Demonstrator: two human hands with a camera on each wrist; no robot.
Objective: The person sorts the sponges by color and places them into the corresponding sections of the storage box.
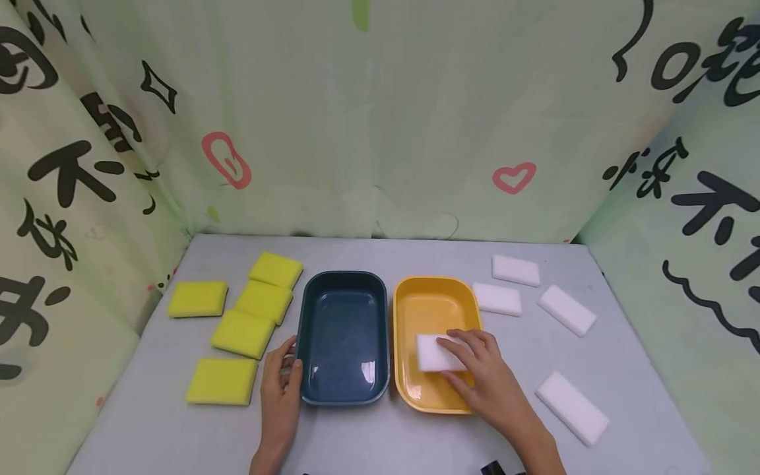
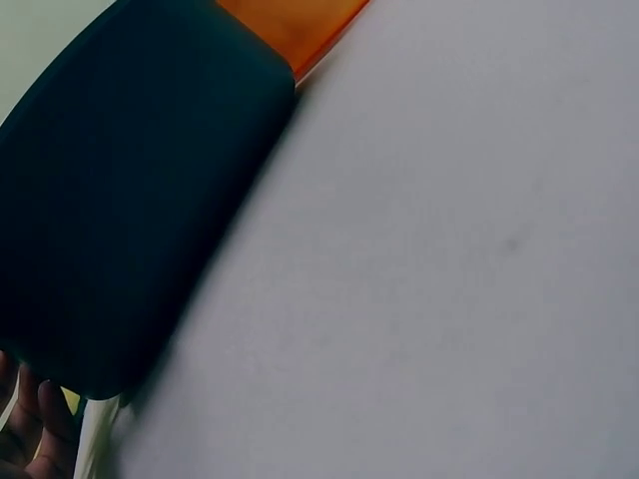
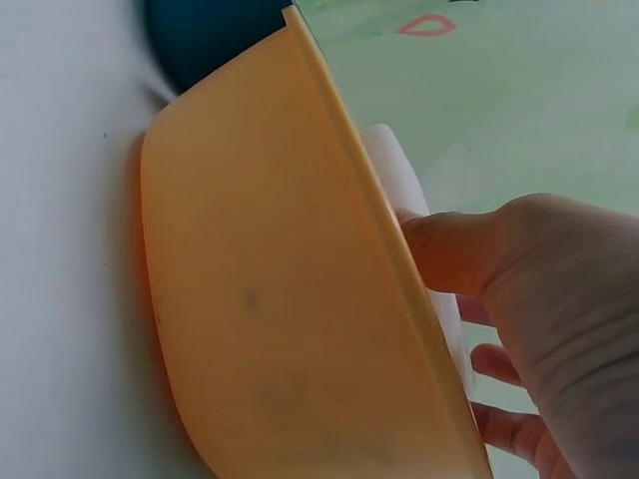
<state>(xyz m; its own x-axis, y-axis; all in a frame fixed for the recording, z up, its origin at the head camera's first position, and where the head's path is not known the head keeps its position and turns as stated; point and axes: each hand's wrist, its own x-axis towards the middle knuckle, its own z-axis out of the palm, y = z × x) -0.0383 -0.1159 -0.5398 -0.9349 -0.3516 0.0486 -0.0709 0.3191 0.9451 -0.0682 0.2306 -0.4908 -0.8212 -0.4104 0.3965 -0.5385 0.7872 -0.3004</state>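
Over the yellow tray (image 1: 415, 396), my right hand (image 1: 483, 373) pinches a white sponge (image 1: 432, 354) between thumb and fingers. In the right wrist view that sponge (image 3: 394, 165) shows above the tray's rim, with the thumb (image 3: 449, 244) against its near side. My left hand (image 1: 281, 389) is at the left side of the dark blue tray (image 1: 343, 343), fingertips and thumb touching its outer wall near the rim. The left wrist view catches only some fingers (image 2: 55, 429) at the blue tray's edge.
Several yellow sponges (image 1: 222, 381) lie left of the blue tray, some overlapping. More white sponges (image 1: 572, 408) are spread to the right of the yellow tray. The trays stand side by side on a pale table (image 1: 356, 442), with a printed curtain (image 1: 368, 132) around it.
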